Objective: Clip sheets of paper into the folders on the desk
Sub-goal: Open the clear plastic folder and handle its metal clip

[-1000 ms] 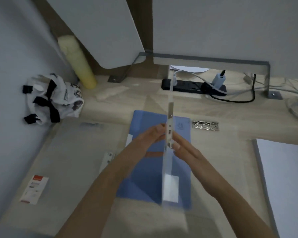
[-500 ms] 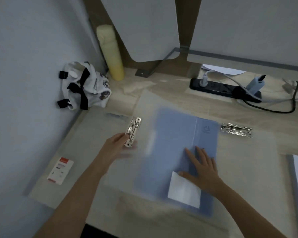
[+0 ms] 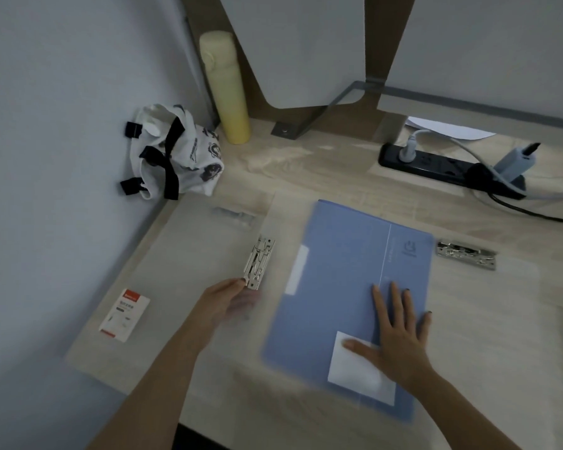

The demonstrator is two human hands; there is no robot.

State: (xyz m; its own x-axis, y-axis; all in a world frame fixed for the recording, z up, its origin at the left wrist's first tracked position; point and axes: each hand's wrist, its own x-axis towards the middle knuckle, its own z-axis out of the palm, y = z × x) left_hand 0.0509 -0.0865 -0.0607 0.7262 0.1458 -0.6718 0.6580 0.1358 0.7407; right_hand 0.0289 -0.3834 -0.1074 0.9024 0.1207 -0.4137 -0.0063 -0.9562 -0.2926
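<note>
- Since a second ago, the clear cover (image 3: 189,271) that both hands were holding up on its edge is lying flat on the desk (image 3: 338,177), and the hands are apart.
- Since half a second ago, each hand is keeping much the same place.
- The blue folder (image 3: 348,274) is lying closed and flat near the middle of the desk, turned a little so its far end is leaning left.
- The right hand (image 3: 400,332) is lying open, palm down, on the near right part of the folder, fingers straight and spread, pointing far.
- Its thumb is resting on a white label (image 3: 355,375) at the near end of the folder.
- The left hand (image 3: 228,303) is reaching to the left of the folder, with its fingertips at the near end of a metal clip (image 3: 259,263).
- The left hand's fingers are blurring, so whether they are pinching the clip or only touching it cannot be told.
- That clip is lying lengthwise, near to far, on the clear cover, just beside the folder's left edge.
- A second clip (image 3: 465,254) is lying crosswise just right of the folder's far right corner.
- A small white box (image 3: 124,315) with a red edge is lying at the near left of the desk.
- A white bag (image 3: 176,154) with black straps is sitting against the left wall, and a yellow bottle (image 3: 226,89) is standing upright just behind it.
- A black power strip (image 3: 436,164) with plugs and cables is lying at the far right.
</note>
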